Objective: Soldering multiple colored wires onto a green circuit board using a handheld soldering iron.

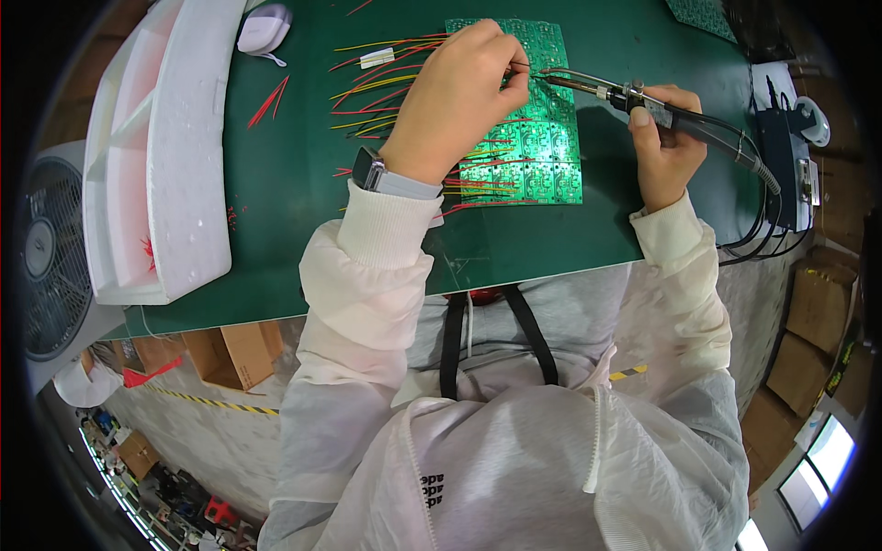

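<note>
A green panel of small circuit boards (551,179) lies on the green work surface (276,230). Over its upper part is my left hand (464,101), thumb and fingers pinched on a thin red wire. My right hand (669,151) grips a soldering iron (675,118) with a thin metal feed tube along it. The iron's tip points left and is close to my left fingertips; whether it touches the board cannot be made out. Red and yellow wires (367,84) stick out from the panel's left side, partly hidden by my left hand and wrist.
A white foam tray (188,147) with compartments stands at the left, a fan (46,239) beyond it. Loose red wires (269,103) and a lilac case (265,30) lie nearby. To the right, black cables (758,220) hang near a dark box-shaped unit (779,165).
</note>
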The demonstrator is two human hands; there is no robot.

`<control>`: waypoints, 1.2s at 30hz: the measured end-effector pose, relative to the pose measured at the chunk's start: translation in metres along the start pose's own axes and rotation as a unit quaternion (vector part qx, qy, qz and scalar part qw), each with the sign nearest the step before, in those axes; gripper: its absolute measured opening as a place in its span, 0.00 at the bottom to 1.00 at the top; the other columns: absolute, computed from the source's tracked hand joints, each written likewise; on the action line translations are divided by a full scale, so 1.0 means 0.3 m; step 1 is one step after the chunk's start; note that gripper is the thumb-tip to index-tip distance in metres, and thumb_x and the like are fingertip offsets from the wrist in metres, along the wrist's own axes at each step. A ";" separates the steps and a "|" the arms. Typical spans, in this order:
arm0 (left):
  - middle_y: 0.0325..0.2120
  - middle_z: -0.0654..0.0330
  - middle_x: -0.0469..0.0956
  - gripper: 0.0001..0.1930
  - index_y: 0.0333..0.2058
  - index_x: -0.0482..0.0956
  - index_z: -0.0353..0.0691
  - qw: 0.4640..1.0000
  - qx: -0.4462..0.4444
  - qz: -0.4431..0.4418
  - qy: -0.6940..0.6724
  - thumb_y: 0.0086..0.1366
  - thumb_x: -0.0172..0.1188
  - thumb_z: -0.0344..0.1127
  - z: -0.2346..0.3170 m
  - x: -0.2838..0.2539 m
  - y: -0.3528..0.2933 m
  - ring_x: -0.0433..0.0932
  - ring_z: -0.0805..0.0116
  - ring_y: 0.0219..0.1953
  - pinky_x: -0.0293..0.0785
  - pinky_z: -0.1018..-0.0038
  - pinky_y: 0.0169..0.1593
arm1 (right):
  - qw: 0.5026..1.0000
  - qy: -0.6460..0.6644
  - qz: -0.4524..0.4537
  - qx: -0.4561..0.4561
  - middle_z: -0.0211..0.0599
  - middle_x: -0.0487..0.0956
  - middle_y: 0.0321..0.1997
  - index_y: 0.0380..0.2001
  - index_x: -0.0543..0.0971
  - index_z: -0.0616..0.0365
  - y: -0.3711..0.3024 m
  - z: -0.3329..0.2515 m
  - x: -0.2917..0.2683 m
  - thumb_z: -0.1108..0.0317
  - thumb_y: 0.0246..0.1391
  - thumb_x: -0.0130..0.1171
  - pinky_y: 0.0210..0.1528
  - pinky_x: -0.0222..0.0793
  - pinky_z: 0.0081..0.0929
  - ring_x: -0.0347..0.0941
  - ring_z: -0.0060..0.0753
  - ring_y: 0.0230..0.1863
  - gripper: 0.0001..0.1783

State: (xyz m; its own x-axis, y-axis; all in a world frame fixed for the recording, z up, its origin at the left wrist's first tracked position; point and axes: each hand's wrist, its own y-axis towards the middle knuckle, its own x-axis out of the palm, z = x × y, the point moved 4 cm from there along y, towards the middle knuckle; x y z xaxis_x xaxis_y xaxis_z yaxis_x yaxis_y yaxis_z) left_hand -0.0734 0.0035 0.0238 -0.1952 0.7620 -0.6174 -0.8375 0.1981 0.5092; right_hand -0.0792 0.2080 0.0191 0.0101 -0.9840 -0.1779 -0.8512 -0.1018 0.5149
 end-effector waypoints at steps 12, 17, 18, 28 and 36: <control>0.23 0.58 0.68 0.06 0.24 0.70 0.33 1.000 -0.002 0.009 0.009 0.46 0.58 0.23 0.003 0.000 -0.002 0.73 0.63 0.27 0.70 0.74 0.32 | 1.000 0.012 -0.010 -0.016 0.35 0.71 0.30 0.33 0.69 0.64 0.000 0.003 0.002 0.75 0.41 0.58 0.35 0.62 0.16 0.66 0.21 0.31 0.14; 0.23 0.58 0.68 0.05 0.24 0.70 0.33 1.000 -0.008 0.008 0.001 0.46 0.57 0.23 0.003 -0.001 -0.002 0.73 0.64 0.27 0.70 0.74 0.32 | 1.000 0.020 -0.014 -0.010 0.35 0.71 0.30 0.34 0.69 0.64 0.000 -0.006 0.008 0.76 0.41 0.58 0.35 0.62 0.16 0.66 0.20 0.31 0.14; 0.23 0.58 0.68 0.05 0.24 0.70 0.33 1.000 -0.008 0.006 0.001 0.46 0.57 0.23 0.002 -0.001 -0.002 0.73 0.64 0.27 0.70 0.74 0.32 | 1.000 0.023 -0.012 -0.007 0.34 0.71 0.29 0.34 0.69 0.64 0.000 -0.008 0.009 0.76 0.41 0.58 0.35 0.62 0.15 0.66 0.20 0.31 0.14; 0.23 0.57 0.67 0.06 0.23 0.68 0.32 1.000 0.002 0.012 0.003 0.46 0.57 0.23 0.002 -0.002 -0.002 0.72 0.62 0.26 0.69 0.72 0.31 | 1.000 0.010 -0.012 -0.013 0.34 0.71 0.29 0.33 0.68 0.64 0.001 -0.011 0.009 0.76 0.41 0.58 0.34 0.62 0.16 0.66 0.20 0.29 0.14; 0.23 0.56 0.67 0.06 0.23 0.69 0.32 0.999 0.016 0.025 0.017 0.45 0.57 0.23 -0.003 -0.001 -0.006 0.71 0.62 0.25 0.69 0.72 0.30 | 1.000 0.012 -0.007 -0.026 0.35 0.70 0.29 0.33 0.68 0.64 0.001 -0.019 0.012 0.75 0.42 0.58 0.34 0.62 0.16 0.65 0.21 0.30 0.13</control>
State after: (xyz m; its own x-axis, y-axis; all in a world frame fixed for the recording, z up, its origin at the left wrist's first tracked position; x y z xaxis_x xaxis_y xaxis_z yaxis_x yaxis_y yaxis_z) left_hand -0.0722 0.0023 0.0227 -0.2543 0.7507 -0.6097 -0.8092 0.1802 0.5593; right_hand -0.0763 0.2036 0.0233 0.0353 -0.9854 -0.1666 -0.8220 -0.1234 0.5560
